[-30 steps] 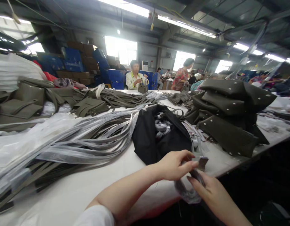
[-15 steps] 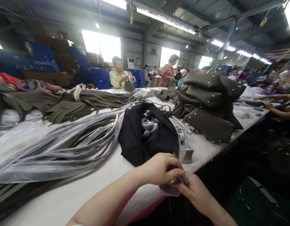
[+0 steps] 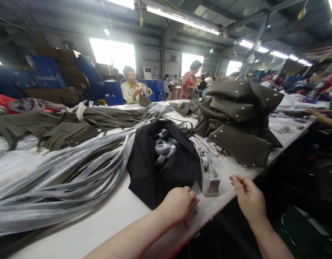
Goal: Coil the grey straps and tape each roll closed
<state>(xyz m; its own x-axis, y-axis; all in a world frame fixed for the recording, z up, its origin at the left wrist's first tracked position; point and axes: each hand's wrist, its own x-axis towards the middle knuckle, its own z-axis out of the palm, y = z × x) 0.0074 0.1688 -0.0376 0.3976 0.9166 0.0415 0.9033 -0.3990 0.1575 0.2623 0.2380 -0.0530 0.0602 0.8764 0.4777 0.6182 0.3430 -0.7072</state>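
Beside the front edge of the white table (image 3: 101,225), my left hand (image 3: 179,204) is closed, its fingers pinched together. Thin dark ends and a faint translucent piece show by its fingers, but what it grips is mostly hidden. My right hand (image 3: 249,198) is apart from it to the right, fingers loosely curled, with nothing visible in them. Just behind my left hand sits a black fabric bag (image 3: 182,171), its mouth showing coiled white cords (image 3: 162,148). A small clear plastic box (image 3: 210,185) stands between my hands, on the table.
Stacked olive bags (image 3: 241,142) with metal studs rise at the right back. Long straps in clear plastic (image 3: 82,171) cover the left side. Olive bag pieces (image 3: 67,133) lie behind them. A person (image 3: 132,91) across the table handles a small bag; another person (image 3: 189,84) stands farther back.
My hands were together over a clear plastic-wrapped item; now they are apart. My right hand has moved up and right, while my left is slightly lower. The view has shifted slightly.
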